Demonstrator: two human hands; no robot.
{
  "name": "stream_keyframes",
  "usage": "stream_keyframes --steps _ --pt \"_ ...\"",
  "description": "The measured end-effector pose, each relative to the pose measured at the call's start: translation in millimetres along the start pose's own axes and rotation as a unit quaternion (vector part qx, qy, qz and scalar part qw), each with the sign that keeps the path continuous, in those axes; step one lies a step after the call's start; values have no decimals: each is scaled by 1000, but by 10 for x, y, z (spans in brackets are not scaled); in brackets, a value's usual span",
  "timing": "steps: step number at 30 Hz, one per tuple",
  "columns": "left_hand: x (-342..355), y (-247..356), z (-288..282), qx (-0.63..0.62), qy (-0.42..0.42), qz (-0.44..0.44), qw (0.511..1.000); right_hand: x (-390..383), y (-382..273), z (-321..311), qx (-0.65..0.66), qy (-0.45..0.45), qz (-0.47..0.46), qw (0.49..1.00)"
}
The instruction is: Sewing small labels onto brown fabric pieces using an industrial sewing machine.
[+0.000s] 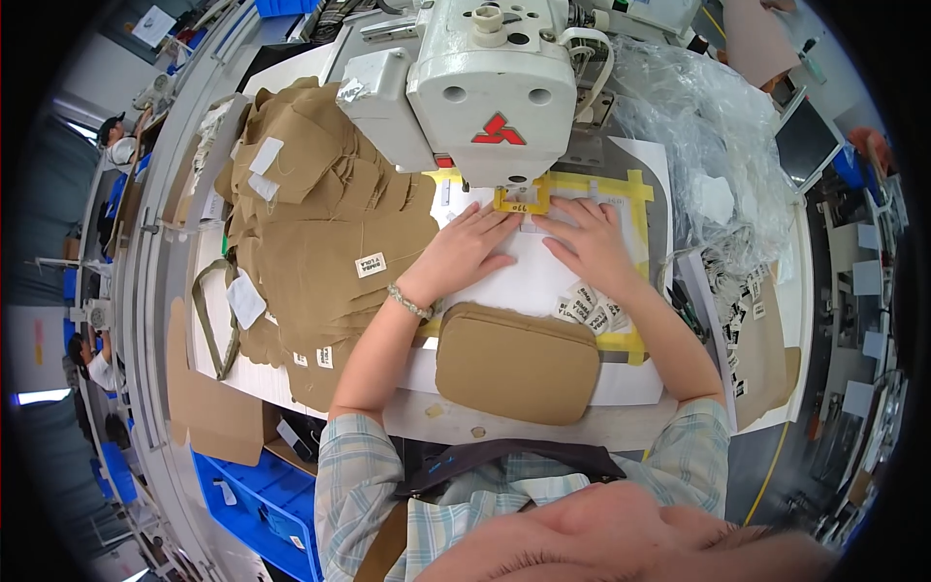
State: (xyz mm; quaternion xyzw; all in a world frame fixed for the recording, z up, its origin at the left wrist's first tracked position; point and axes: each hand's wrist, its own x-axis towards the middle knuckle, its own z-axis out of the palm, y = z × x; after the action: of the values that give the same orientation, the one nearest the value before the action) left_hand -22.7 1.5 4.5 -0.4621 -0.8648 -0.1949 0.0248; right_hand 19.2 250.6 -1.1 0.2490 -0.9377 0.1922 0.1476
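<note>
My left hand (472,250) lies flat, fingers stretched toward a small yellow frame (525,202) under the head of a white sewing machine (495,97). On the frame's other side my right hand (593,244) also rests flat with its fingers apart. Both press on a white sheet (514,281) edged with yellow tape. A small piece, too small to make out, shows between my fingertips below the frame. Close to my forearms sits a stack of brown rounded panels (516,367). Several white printed labels (588,308) lie loose beside my right forearm.
Brown cut fabric pieces (320,257) are heaped on the left. Crumpled clear plastic (703,145) and a pile of labels (742,310) lie on the right. A blue crate (254,509) stands below the table's left edge. Other people work far left.
</note>
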Motion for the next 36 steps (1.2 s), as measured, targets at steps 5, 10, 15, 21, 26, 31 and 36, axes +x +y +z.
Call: stream_keyframes --steps 5,10,15,21,26,31,36 --pt "-2 3 -10 -49 -18 -19 998 -1 -2 -14 2 -4 3 1000" --pt "-19 -18 32 -18 2 -3 1000 -6 -9 -20 -1 -3 3 1000" --pt "-19 -14 19 -18 -6 -8 1000 -1 -21 -21 -2 -1 4 1000" --pt "-15 1 4 -10 -12 -17 1000 12 -45 -36 10 -13 13 1000" --pt "-8 2 0 -16 -20 -19 999 7 -24 -16 -5 3 5 1000" --pt "-27 -12 34 -5 -5 -14 1000 13 -48 -20 -2 3 10 1000" --pt "-30 -7 23 -11 -3 -12 1000 10 -61 -24 0 3 17 1000"
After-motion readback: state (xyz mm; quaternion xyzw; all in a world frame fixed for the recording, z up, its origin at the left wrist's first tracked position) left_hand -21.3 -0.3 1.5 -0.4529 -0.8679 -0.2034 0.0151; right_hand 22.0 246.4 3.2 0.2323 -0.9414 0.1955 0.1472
